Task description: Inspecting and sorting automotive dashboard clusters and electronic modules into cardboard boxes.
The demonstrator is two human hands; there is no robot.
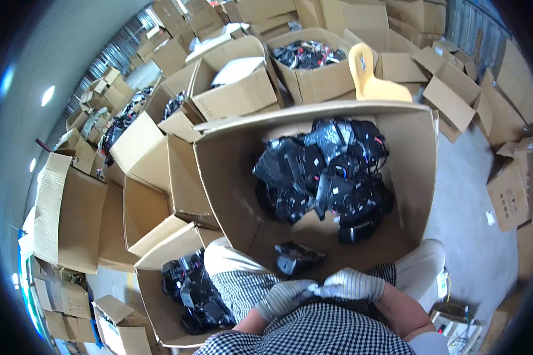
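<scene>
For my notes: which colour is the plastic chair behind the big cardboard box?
The plastic chair is yellow, seen best in the head view.

A small black plastic part (298, 256) lies alone on the box floor just beyond my fingers — dark, blocky, slightly tilted — below the heap.

A yellow plastic chair (373, 80) is seen behind the big box, w/ open cardboard cartons stacked all around it. One carton at top centre (314, 74) is filled w/ black parts & cables; another beside it (234, 89) holds a white sheet. A lower-left carton (160, 290) is packed w/ more black parts. Flattened cardboard (59, 213) is leaned at far left. Grey concrete floor (474, 236) is exposed at right, w/ a closed carton (511, 192) set on it.
</scene>
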